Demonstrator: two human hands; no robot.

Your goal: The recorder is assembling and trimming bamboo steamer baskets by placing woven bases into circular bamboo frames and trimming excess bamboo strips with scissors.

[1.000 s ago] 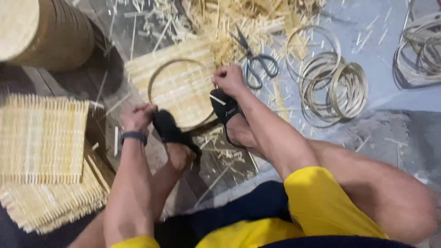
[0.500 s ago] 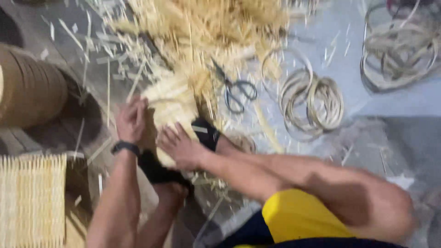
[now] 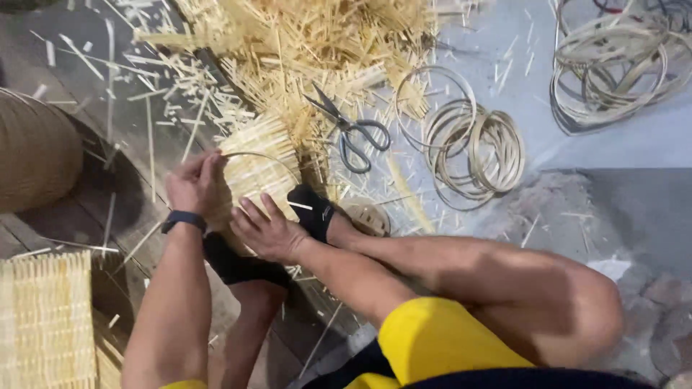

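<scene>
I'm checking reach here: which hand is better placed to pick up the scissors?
Probably the right hand: it lies on the woven mat, on the side nearer the scissors. The left hand grips the mat's far edge.

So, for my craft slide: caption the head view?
Left hand and right hand press a woven bamboo mat near scissors.

No packages, labels, signs or screens show in this view.
</scene>
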